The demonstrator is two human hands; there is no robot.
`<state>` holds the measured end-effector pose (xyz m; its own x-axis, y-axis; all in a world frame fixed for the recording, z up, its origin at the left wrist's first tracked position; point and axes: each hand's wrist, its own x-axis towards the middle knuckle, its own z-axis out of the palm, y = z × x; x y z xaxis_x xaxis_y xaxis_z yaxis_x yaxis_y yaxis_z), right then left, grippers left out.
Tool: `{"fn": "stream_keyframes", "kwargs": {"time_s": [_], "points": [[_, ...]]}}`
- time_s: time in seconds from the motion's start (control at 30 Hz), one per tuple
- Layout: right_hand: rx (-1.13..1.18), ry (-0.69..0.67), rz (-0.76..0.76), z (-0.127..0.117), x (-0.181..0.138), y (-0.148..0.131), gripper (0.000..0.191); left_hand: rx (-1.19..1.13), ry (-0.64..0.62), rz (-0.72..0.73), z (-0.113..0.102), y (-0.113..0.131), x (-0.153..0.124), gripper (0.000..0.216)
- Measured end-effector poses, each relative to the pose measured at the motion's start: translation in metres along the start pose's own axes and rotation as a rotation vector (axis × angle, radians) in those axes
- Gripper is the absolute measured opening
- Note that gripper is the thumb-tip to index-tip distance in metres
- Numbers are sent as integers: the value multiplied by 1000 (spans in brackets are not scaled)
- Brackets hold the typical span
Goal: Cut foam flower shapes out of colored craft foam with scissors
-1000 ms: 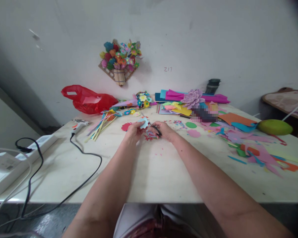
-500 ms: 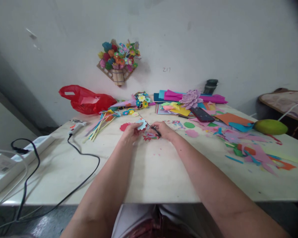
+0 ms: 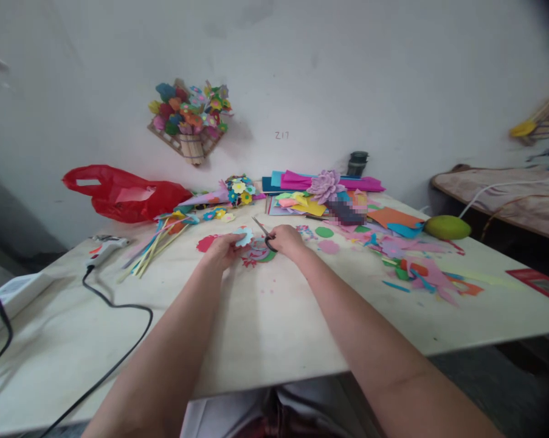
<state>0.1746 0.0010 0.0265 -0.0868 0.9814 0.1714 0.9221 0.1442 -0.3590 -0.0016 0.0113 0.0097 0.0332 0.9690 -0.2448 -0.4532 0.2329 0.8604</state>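
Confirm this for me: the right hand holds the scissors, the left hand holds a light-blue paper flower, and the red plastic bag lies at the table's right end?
Not quite. The red plastic bag lies at the left end of the table, as the head view shows. The rest holds: the right hand holds the scissors, and the left hand holds the light-blue paper flower.
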Motion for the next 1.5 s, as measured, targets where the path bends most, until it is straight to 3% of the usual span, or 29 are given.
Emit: {"fn": "stream_keyframes", "kwargs": {"time_s": [0.13, 0.27, 0.4, 0.5, 0.63, 0.8, 1.03, 1.5], "points": [[-131, -93, 24, -5, -1, -11, 36, 152, -48, -96, 15, 4, 4, 15], [-201, -148, -26, -9, 3, -16, 44, 83, -179, 43, 32, 8, 4, 13], [-188, -173, -61, -19, 1, -8, 42, 58, -192, 116, 48, 5, 8, 11], [-162, -120, -35, -28, -3, 12, 34, 84, -222, 119, 57, -2, 16, 11], [-105, 64, -22, -39, 0, 54, 33, 144, -292, 137, 72, -15, 28, 14], [-85, 251, 192, -65, 9, 115, 34, 153, -373, 178, 98, -28, 31, 25], [-67, 271, 269, -98, 7, 191, 61, 134, -374, 163, 120, -41, 34, 25], [-180, 171, 257, -83, 2, 221, 64, 101, -389, 116, 121, -53, 37, 22]]}}
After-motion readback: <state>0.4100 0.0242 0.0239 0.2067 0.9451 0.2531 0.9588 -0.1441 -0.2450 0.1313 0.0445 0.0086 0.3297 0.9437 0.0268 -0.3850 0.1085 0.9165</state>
